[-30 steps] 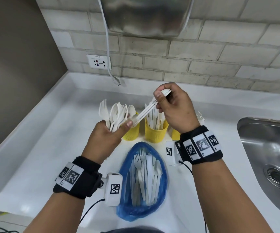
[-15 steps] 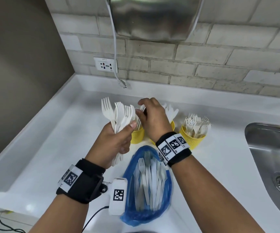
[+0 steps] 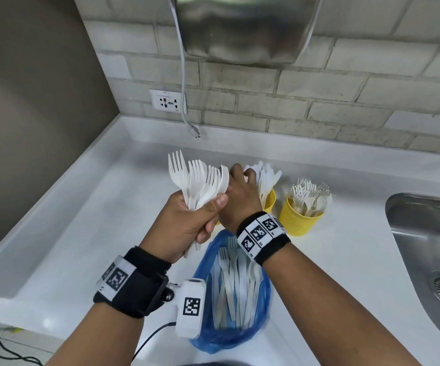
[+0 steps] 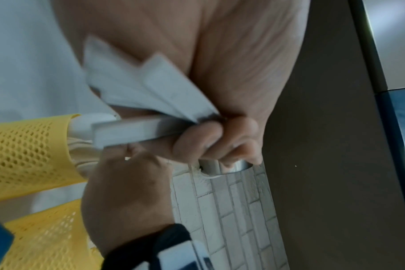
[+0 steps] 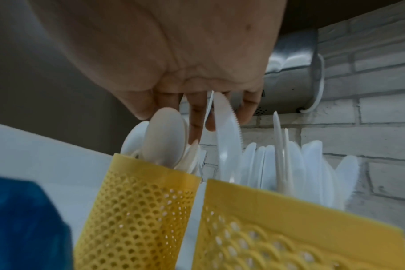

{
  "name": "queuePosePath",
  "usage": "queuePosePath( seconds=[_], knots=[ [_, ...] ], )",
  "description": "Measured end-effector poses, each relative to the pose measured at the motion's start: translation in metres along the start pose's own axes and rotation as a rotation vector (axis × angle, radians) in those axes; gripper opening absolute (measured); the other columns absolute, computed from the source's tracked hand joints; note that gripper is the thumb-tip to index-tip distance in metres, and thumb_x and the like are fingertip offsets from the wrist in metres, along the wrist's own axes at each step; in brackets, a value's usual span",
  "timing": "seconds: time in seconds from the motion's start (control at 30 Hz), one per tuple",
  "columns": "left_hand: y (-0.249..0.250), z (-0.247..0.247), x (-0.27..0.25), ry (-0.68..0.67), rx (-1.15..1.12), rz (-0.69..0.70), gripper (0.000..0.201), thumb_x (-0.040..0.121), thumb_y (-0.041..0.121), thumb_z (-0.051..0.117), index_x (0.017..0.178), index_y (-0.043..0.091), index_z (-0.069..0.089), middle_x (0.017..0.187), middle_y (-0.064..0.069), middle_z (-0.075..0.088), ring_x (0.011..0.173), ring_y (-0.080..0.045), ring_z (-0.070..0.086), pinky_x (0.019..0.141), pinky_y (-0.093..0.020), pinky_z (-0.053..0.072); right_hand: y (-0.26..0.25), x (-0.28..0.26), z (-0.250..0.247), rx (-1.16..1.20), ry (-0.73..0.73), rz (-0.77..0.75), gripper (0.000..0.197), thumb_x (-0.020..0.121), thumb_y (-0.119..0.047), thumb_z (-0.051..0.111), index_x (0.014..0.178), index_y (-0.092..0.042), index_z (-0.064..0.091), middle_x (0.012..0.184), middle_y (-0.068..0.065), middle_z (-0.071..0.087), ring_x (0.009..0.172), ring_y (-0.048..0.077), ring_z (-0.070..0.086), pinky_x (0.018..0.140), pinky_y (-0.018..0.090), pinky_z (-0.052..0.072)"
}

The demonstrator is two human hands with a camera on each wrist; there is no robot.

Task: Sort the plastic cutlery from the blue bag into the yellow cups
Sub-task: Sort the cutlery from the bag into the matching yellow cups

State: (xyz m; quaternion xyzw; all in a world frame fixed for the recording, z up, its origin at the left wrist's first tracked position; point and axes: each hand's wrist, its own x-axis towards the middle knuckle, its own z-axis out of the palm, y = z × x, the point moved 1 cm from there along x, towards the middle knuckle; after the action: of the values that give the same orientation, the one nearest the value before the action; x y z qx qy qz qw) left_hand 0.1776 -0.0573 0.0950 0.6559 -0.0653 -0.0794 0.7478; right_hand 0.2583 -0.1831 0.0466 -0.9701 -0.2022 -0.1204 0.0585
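Observation:
My left hand (image 3: 187, 223) grips a bunch of white plastic forks (image 3: 200, 180) by their handles (image 4: 150, 102), held upright left of the cups. My right hand (image 3: 240, 196) hangs over two yellow mesh cups, fingers (image 5: 195, 117) straight and pointing down, touching the tops of the cutlery. The spoon cup (image 5: 136, 210) stands under it, hidden by the hands in the head view. A serrated knife (image 5: 228, 138) rises between the fingers from the knife cup (image 5: 289, 228) (image 3: 269, 200). The third cup (image 3: 302, 217) holds forks. The blue bag (image 3: 263, 294) lies open near me with several pieces inside.
A steel sink (image 3: 430, 249) is sunk into the white counter (image 3: 94, 233) on the right. A wall socket (image 3: 167, 100) and a dangling cable (image 3: 193, 130) are on the brick wall behind. A metal dryer (image 3: 245, 25) hangs above.
My right hand, raised a second ago with long white pieces pulled from the left bunch, has come down and left onto the cups. The left hand still holds its bunch.

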Motion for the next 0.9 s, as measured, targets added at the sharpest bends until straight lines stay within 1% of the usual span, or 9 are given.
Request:
queuePosePath(
  seconds=[0.13,0.17,0.23,0.27,0.33,0.47,0.6,0.77,0.9],
  knots=[
    [0.002,-0.001,-0.002,0.068,0.127,0.041,0.025,0.089,0.034,0.07,0.1,0.012,0.076,0.055,-0.01,0.05,0.045,-0.021,0.037,0.046,-0.027,0.036,0.005,-0.01,-0.021,0.22,0.165,0.12,0.033,0.086,-0.028,0.058,0.117,-0.024,0.068,0.121,0.0,0.055,0.112,0.029,0.045,0.099,0.045,0.037],
    [0.003,-0.001,-0.001,0.086,0.159,0.049,0.023,0.09,0.033,0.071,0.094,0.011,0.076,0.055,-0.01,0.052,0.045,-0.022,0.037,0.046,-0.027,0.036,0.007,-0.014,-0.029,0.391,0.241,0.168,0.034,0.088,-0.026,0.055,0.119,-0.022,0.07,0.119,0.001,0.057,0.112,0.028,0.047,0.097,0.043,0.041],
    [0.003,-0.002,-0.002,0.119,0.209,0.053,0.021,0.092,0.029,0.072,0.074,0.02,0.075,0.054,-0.01,0.055,0.045,-0.022,0.039,0.046,-0.026,0.038,0.009,-0.025,-0.044,0.87,0.381,0.274,0.035,0.093,-0.02,0.046,0.115,-0.015,0.073,0.111,0.0,0.06,0.11,0.021,0.055,0.095,0.036,0.046],
    [0.003,-0.002,-0.002,0.133,0.236,0.054,0.026,0.092,0.027,0.073,0.067,0.024,0.072,0.054,-0.01,0.057,0.045,-0.021,0.04,0.046,-0.026,0.038,0.007,-0.03,-0.053,1.078,0.403,0.3,0.036,0.093,-0.018,0.044,0.113,-0.013,0.073,0.108,-0.001,0.06,0.107,0.016,0.058,0.092,0.032,0.047],
    [0.003,-0.001,-0.002,0.134,0.292,0.043,0.03,0.091,0.026,0.075,0.062,0.024,0.068,0.052,-0.007,0.059,0.043,-0.019,0.04,0.046,-0.025,0.04,0.002,-0.04,-0.071,1.272,0.367,0.248,0.036,0.092,-0.014,0.044,0.114,-0.013,0.072,0.107,0.003,0.058,0.101,0.015,0.059,0.086,0.028,0.048],
    [0.004,0.006,-0.003,0.13,0.413,0.038,0.038,0.089,0.022,0.077,0.054,0.022,0.062,0.041,0.003,0.056,0.038,-0.01,0.041,0.046,-0.017,0.04,0.002,-0.047,-0.085,1.226,0.247,0.052,0.028,0.094,-0.008,0.056,0.111,-0.017,0.076,0.107,0.006,0.055,0.098,0.019,0.059,0.085,0.021,0.048],
    [0.003,0.003,-0.001,0.145,0.455,0.06,0.029,0.085,0.028,0.081,0.061,0.02,0.066,0.05,-0.001,0.063,0.042,-0.011,0.048,0.048,-0.019,0.042,0.01,-0.048,-0.086,1.147,0.22,-0.005,0.021,0.094,-0.009,0.062,0.103,-0.017,0.078,0.104,0.001,0.061,0.097,0.023,0.063,0.083,0.042,0.053],
    [0.0,-0.002,-0.002,0.108,0.48,0.091,0.014,0.083,0.024,0.083,0.083,0.018,0.071,0.058,-0.002,0.067,0.047,-0.008,0.054,0.053,-0.017,0.042,0.016,-0.051,-0.09,1.058,0.183,-0.103,0.019,0.092,-0.007,0.065,0.103,-0.014,0.078,0.098,-0.003,0.07,0.094,0.02,0.065,0.083,0.03,0.052],
    [0.001,0.0,-0.004,0.104,0.543,0.07,0.023,0.084,0.024,0.083,0.067,0.026,0.068,0.054,0.0,0.066,0.044,-0.004,0.053,0.052,-0.013,0.041,0.016,-0.049,-0.088,1.088,0.186,-0.083,0.017,0.092,-0.008,0.065,0.102,-0.013,0.078,0.094,-0.001,0.071,0.089,0.02,0.068,0.08,0.03,0.053]
  ],
)
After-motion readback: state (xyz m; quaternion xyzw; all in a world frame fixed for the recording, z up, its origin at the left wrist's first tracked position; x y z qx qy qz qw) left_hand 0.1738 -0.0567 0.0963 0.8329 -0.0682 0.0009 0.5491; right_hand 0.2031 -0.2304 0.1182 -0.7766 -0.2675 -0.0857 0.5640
